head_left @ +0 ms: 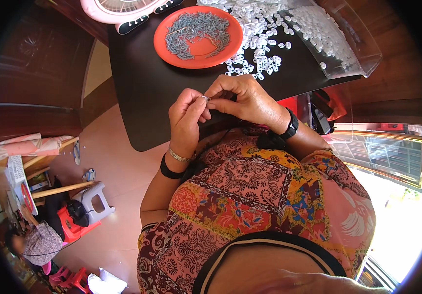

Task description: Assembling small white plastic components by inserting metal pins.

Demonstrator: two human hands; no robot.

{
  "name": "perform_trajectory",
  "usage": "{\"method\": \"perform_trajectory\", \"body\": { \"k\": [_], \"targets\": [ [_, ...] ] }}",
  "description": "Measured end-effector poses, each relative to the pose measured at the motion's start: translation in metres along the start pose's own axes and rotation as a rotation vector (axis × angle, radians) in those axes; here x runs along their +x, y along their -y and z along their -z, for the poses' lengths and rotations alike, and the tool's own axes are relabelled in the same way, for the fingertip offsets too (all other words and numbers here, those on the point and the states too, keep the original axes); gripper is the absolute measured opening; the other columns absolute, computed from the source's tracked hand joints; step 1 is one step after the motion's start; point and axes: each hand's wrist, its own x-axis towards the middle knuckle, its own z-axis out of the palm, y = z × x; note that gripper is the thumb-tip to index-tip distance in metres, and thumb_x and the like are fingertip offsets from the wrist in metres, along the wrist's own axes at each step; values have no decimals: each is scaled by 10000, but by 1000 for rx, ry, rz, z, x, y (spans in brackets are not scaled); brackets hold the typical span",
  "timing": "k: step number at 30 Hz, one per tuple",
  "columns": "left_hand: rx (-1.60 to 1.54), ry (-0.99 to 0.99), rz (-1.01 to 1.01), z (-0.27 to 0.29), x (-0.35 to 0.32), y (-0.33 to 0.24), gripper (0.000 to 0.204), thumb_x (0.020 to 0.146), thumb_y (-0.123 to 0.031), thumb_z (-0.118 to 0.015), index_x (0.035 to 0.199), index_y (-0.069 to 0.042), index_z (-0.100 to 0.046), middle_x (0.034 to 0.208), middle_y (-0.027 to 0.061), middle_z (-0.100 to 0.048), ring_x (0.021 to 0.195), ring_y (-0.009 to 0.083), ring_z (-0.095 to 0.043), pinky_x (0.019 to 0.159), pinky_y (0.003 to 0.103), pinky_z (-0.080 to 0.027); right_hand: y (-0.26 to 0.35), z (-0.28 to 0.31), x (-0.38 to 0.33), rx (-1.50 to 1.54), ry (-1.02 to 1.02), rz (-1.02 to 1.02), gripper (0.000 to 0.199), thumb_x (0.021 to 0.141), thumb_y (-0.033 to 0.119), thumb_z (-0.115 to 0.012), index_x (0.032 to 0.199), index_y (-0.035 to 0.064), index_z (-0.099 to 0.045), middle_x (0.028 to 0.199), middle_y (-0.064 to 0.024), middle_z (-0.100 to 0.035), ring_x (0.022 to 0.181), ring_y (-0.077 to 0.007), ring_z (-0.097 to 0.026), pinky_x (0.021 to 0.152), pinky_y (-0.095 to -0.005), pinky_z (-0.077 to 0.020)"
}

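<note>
Above the near edge of the black table (142,98), my two hands meet fingertip to fingertip. My left hand (185,117) pinches a small white plastic piece (206,99) with a dark hole, between thumb and forefinger. Thumb and forefinger of my right hand (250,100) close in at that piece's right side; whether they hold a separate small part is hidden. Beyond the hands lies an orange-red plate (159,46) with a heap of slim grey screw-like pieces (184,36). Right of the plate, many white two-holed plastic pieces (260,44) are scattered on the tabletop.
A clear plastic bin (363,54) on its side spills white pieces at the far right. A pink fan (122,12) stands at the far left. Below the table's right side are a red bag and dark items. On the left floor are a grey stool (95,203) and another person (44,242).
</note>
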Motion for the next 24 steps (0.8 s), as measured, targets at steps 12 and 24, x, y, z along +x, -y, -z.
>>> {"method": "perform_trajectory", "body": {
  "k": [12, 24],
  "targets": [
    [3, 36, -1, -1, 1, -2, 174, 915, -160, -516, 820, -18, -547, 665, 1, -540, 602, 48, -475, 551, 200, -374, 1, 1, 0, -153, -52, 120, 124, 794, 31, -704, 903, 19, -644, 801, -63, -669, 736, -159, -663, 644, -263, -516],
    [-23, 37, 12, 1, 1, 0, 163, 901, -140, -510, 805, -15, -551, 656, 5, -538, 588, 50, -464, 542, 203, -367, 10, 13, 7, -276, -11, 265, 109, 768, 38, -712, 858, 28, -651, 785, -67, -653, 713, -210, -649, 610, -295, -505]
  ]
}}
